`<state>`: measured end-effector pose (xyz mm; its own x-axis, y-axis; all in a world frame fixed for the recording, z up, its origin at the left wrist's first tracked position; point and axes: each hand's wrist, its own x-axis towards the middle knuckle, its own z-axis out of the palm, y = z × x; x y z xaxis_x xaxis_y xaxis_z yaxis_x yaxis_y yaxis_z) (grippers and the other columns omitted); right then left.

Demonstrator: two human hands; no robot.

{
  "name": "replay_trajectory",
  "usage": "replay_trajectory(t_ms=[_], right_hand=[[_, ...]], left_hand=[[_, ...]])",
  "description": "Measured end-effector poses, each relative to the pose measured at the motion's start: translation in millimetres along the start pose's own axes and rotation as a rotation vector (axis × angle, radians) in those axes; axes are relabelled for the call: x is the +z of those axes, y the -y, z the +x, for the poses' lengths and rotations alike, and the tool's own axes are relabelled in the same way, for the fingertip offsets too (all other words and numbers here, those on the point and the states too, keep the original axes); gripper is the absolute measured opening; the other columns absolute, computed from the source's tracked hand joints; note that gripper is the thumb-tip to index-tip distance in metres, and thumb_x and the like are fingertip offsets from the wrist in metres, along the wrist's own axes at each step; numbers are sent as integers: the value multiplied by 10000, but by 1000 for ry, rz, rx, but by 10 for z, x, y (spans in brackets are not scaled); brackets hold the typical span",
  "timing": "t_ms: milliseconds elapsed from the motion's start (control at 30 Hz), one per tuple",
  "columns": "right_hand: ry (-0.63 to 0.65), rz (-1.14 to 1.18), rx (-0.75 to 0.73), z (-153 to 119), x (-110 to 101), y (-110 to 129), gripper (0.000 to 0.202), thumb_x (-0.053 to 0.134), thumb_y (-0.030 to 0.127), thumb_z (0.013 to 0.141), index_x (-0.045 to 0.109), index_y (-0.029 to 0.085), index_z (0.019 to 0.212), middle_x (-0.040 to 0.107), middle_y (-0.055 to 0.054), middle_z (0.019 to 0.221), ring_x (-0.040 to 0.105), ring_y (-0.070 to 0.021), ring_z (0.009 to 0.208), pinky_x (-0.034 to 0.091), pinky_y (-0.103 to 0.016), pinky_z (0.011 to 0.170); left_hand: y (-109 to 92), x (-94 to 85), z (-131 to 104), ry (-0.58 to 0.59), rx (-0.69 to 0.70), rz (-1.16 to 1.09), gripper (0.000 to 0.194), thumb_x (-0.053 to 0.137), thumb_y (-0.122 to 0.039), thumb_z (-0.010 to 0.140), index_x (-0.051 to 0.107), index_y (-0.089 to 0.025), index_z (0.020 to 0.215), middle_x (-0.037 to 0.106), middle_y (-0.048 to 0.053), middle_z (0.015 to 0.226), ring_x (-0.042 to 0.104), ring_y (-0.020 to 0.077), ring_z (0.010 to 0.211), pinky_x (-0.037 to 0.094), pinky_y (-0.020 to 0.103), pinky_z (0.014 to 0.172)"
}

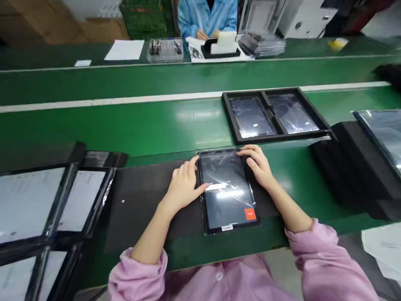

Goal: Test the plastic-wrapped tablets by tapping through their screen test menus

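A dark tablet point(228, 195) in clear film lies on a black mat point(146, 201), its screen lit with a white box and an orange-red button. My left hand point(185, 185) grips its left side, thumb on the screen and forefinger at the upper left corner. At the upper right corner, my right hand point(256, 163) rests with its fingers stretched over the edge and its thumb apart. A small white label point(227, 228) sits at the tablet's lower edge.
A black foam tray point(272, 112) with two film-wrapped tablets lies beyond my right hand. White-screened tablets point(83, 199) fill trays at left. Black foam pieces point(354, 169) carry another wrapped tablet point(390, 135) at right. Across the green bench point(138, 133) sits a person in blue point(208, 14).
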<state>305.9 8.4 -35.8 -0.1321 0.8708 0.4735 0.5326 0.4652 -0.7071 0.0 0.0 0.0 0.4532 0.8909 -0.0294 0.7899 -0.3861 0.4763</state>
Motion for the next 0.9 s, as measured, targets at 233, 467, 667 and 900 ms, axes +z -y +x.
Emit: replay_trajectory(t_ms=[233,467,667,900], right_hand=[[142,-184,28,425,176,-162,749,209,718,1042,805,287,1183,565,-126,1316,514,-324,1225,369,-548,1127],[138,-135,-94,390,176,-129,799,191,712,1052,863,301,913,602,-101,1314,510,-318,1217,349,-528,1101],[176,-59,-45,447,187,-144,877,164,770,1024,833,255,790,630,-103,1310,504,-318,1218,332,-524,1124],[35,179,78,541,168,-183,807,241,756,1030,794,201,837,632,-121,1114,590,-267,1055,442,-450,1067]], left_hand=[[69,-2,25,-42,30,-11,553,388,-382,1050,328,-155,1550,610,128,1199,607,294,1137,459,468,1014],[152,23,41,-27,52,68,552,354,-390,1067,382,-159,1567,613,133,1212,612,294,1158,472,457,1017],[199,-5,46,-18,69,51,577,328,-418,1069,357,-174,1592,611,130,1201,621,298,1166,482,467,1009],[209,-65,97,-53,58,9,592,366,-439,1019,427,-149,1532,658,129,1147,673,300,1065,528,478,956]])
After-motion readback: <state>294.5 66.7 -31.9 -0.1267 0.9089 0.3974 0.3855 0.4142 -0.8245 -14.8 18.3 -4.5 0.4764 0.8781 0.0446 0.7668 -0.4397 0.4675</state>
